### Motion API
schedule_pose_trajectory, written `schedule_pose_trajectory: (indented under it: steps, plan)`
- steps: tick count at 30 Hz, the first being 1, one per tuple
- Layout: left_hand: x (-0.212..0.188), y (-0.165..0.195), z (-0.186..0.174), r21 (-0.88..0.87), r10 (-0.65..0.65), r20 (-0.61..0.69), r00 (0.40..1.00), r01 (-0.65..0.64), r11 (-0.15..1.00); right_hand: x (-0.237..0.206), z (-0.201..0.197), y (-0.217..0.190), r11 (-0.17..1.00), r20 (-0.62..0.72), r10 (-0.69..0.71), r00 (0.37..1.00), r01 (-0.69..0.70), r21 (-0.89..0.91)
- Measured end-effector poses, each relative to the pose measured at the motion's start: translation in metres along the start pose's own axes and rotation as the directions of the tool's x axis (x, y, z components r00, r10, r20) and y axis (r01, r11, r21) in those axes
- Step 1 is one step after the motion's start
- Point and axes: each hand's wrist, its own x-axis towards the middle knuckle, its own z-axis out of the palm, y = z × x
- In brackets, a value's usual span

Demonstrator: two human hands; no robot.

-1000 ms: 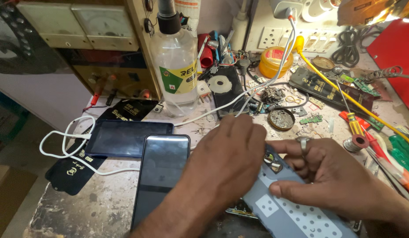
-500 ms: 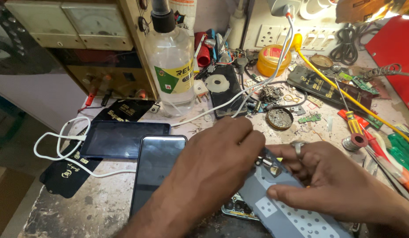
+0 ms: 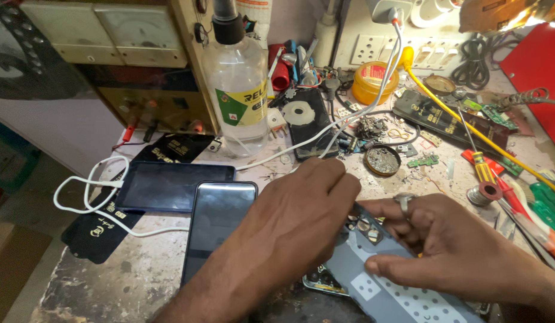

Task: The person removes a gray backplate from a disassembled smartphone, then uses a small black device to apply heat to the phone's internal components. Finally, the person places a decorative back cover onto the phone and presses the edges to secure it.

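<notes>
Where tools litter the stained workbench [image 3: 140, 269], both hands grip a grey phone back [image 3: 397, 293].

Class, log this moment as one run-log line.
left hand: on grey phone back cover | right hand: pinching cover edge | beside: dark phone | surface: cluttered bench

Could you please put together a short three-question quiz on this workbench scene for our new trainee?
1. True or false: the left hand lies over the grey phone back cover.
2. Which hand wears a ring?
3. The clear bottle stands: A) on the dark phone, B) behind it, C) on the floor.

Key: 1 true. 2 The right hand. 3 B.
</notes>
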Motion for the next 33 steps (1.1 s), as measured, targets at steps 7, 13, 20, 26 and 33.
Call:
schedule_pose_trajectory:
  steps: [7, 13, 20, 26, 33]
  plan:
    - [0.007, -0.009, 0.011, -0.421, -0.352, -0.16, 0.922, 0.259, 0.869, -0.003, -0.008, 0.013, 0.968, -0.096, -0.065, 0.993, 0.04, -0.248]
    - [0.004, -0.035, 0.005, -0.783, -0.633, -0.007, 0.774, 0.389, 0.485, -0.001, -0.008, 0.009, 0.957, -0.369, -0.125, 0.921, 0.209, 0.199]
    - [0.013, -0.018, 0.004, -0.905, -0.645, 0.091, 0.759, 0.334, 0.265, 0.001, -0.009, 0.007, 0.889, -0.431, -0.117, 0.895, 0.288, 0.357]
    - [0.014, -0.007, -0.002, -0.699, -0.635, -0.002, 0.773, 0.453, 0.554, -0.001, -0.002, -0.002, 0.901, -0.46, -0.101, 0.882, 0.277, 0.333]
    - [0.003, -0.005, -0.004, -0.132, -0.197, -0.316, 0.928, 0.163, 0.978, 0.001, 0.005, -0.003, 0.924, -0.464, -0.08, 0.882, 0.24, 0.296]
